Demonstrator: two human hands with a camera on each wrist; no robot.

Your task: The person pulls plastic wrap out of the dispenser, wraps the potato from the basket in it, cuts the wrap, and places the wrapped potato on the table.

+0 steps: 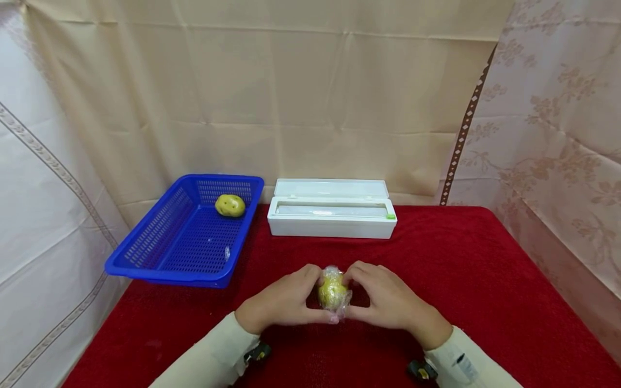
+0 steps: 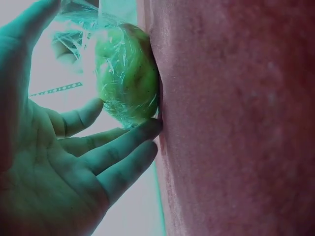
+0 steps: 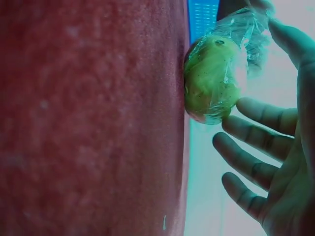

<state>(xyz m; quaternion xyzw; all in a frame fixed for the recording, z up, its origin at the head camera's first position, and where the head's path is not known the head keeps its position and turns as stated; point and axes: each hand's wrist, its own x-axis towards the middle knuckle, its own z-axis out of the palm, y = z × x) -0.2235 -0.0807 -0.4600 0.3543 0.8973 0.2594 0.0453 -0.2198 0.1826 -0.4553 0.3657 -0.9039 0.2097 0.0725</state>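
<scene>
A yellow potato (image 1: 332,291) in clear plastic wrap rests on the red cloth near the front middle. My left hand (image 1: 290,297) holds it from the left, fingertips against its far side and thumb at the near end. From the right, my right hand (image 1: 388,298) holds the same potato, its index fingertip touching the side. Loose plastic wrap (image 3: 248,29) bunches at the near end by both thumbs. In the left wrist view the wrapped potato (image 2: 128,73) shows creased film drawn around it.
A blue plastic basket (image 1: 181,276) stands at the left, with another potato (image 1: 230,206) inside at its far end. Behind the hands is a white plastic wrap dispenser (image 1: 332,228), lid raised, with a green slider (image 1: 390,216) at its right. Curtains (image 1: 310,108) hang behind the table.
</scene>
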